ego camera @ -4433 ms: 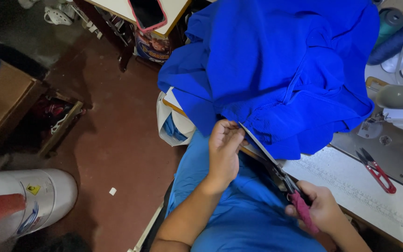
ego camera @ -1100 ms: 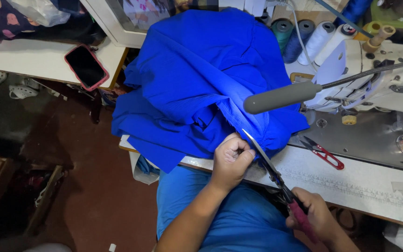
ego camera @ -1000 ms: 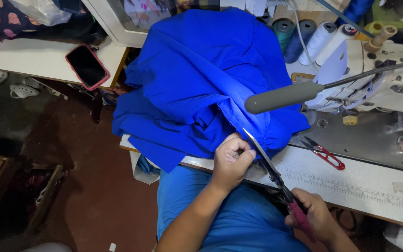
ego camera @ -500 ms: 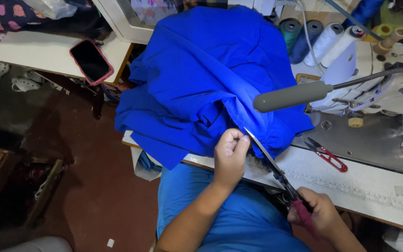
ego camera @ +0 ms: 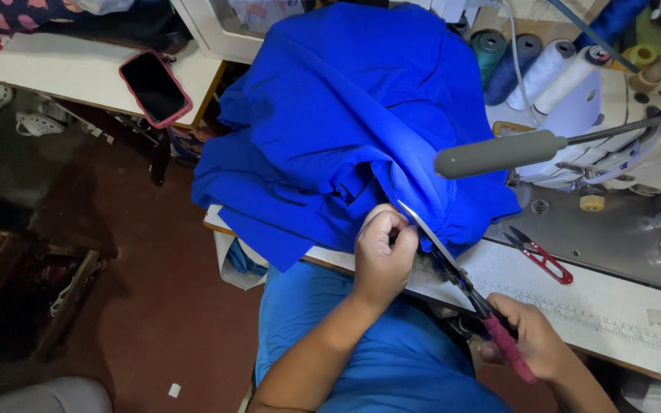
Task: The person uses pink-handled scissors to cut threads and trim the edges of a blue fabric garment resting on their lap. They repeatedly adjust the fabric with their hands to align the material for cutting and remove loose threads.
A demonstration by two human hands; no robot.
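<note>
Trimming is the step in hand: the left hand [ego camera: 382, 256] is clenched on a fold of the blue cloth [ego camera: 346, 130], pinching its edge taut at the near rim of the counter [ego camera: 613, 313], while the right hand [ego camera: 533, 344] grips the pink handles of the scissors [ego camera: 453, 271]. The long blades point up and away toward the pinched fold, their tip just beside the left fingers [ego camera: 392, 229]. Whether the blades are parted or already closed on the cloth is hard to make out from this angle; they look nearly together.

By my judgement the next cut calls for keeping the fold stretched between pinch and blade, with the fingertips held clear of the tip, since they sit so close to it.

The cloth is a soft, matte, deep blue weave, heaped in loose folds over the far side of the counter and spilling off its left edge. The scissors are dark steel, slim and straight. A small red-handled snip [ego camera: 541, 256] lies flat on the counter, apart from both hands. A grey padded lamp head [ego camera: 499, 153] on a flexible stalk hangs above the cloth's right side. Behind stand thread cones [ego camera: 545, 69], smooth tapered spools in teal, navy and white. A phone [ego camera: 154, 88] in a pink case lies on a pale side table [ego camera: 55, 73] to the left.
</note>
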